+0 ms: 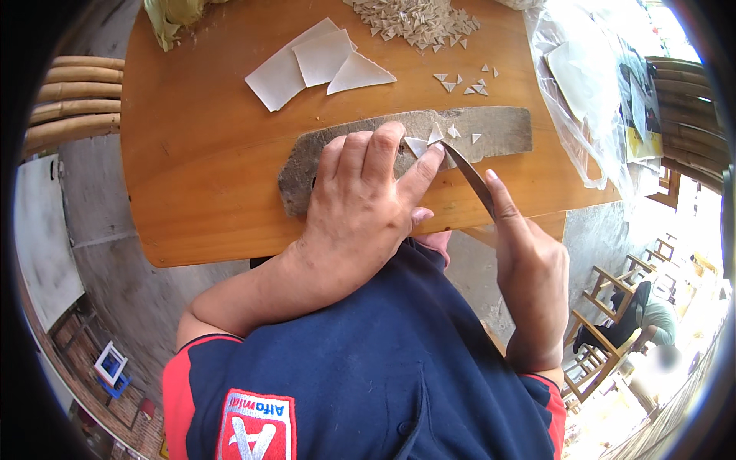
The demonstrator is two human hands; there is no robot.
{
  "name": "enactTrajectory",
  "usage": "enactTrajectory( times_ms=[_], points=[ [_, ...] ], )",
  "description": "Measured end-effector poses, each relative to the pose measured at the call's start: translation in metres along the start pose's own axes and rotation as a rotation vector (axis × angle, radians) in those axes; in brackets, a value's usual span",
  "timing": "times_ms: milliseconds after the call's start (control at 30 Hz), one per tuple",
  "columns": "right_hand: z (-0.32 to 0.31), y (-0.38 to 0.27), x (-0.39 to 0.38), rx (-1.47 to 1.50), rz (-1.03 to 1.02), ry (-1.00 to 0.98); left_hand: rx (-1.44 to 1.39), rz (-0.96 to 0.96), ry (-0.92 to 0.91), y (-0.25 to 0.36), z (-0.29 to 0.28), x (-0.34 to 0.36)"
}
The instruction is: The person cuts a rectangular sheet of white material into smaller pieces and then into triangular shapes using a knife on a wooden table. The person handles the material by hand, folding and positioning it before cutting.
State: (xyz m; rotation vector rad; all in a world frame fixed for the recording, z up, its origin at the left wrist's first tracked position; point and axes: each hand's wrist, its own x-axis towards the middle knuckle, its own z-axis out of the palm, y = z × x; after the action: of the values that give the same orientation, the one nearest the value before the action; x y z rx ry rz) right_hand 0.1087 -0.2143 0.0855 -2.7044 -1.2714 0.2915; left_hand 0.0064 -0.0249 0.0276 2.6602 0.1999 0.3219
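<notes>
A worn wooden board [498, 130] lies near the front edge of the table. My left hand [360, 188] rests on it, fingers bent, with the index fingertip pressing a small white piece [416, 146] against the wood. My right hand [529, 257] is closed round a knife [471, 178], its index finger stretched along the blade; the handle is hidden in the palm. The blade's tip meets the board beside my left index fingertip. Small white triangles [454, 132] lie just past the tip on the board.
White flat sheets [326, 61] lie on the wooden table [199, 153] beyond the board. A heap of small white triangles [418, 19] sits at the far side, with several loose ones [475, 88] nearer. A clear plastic bag [575, 84] covers the right edge. A person [655, 322] sits far right.
</notes>
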Motion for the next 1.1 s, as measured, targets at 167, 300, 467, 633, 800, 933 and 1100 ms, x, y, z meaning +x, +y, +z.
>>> enactTrajectory(
  times_ms=[167, 300, 467, 633, 800, 933, 1100],
  points=[
    [0.007, 0.01, -0.002, 0.207, 0.12, 0.151, -0.117, -0.006, -0.024, -0.009, -0.008, 0.007],
    [0.01, 0.007, -0.004, 0.173, 0.055, 0.097, -0.111, -0.015, -0.046, -0.011, -0.011, 0.015],
    [0.005, 0.0, 0.001, 0.13, 0.094, 0.016, -0.109, -0.043, -0.063, -0.01, -0.009, 0.019],
    [0.012, 0.014, 0.002, 0.126, 0.11, 0.157, -0.118, -0.018, -0.043, -0.011, -0.01, 0.017],
    [0.01, 0.012, 0.006, 0.224, 0.101, 0.142, -0.131, -0.011, -0.006, -0.012, -0.006, 0.013],
    [0.014, 0.013, 0.011, 0.166, 0.054, 0.137, -0.135, -0.015, -0.004, -0.011, -0.005, 0.013],
    [0.014, 0.012, 0.008, 0.142, 0.057, 0.12, -0.105, -0.015, -0.025, -0.01, -0.006, 0.015]
  ],
)
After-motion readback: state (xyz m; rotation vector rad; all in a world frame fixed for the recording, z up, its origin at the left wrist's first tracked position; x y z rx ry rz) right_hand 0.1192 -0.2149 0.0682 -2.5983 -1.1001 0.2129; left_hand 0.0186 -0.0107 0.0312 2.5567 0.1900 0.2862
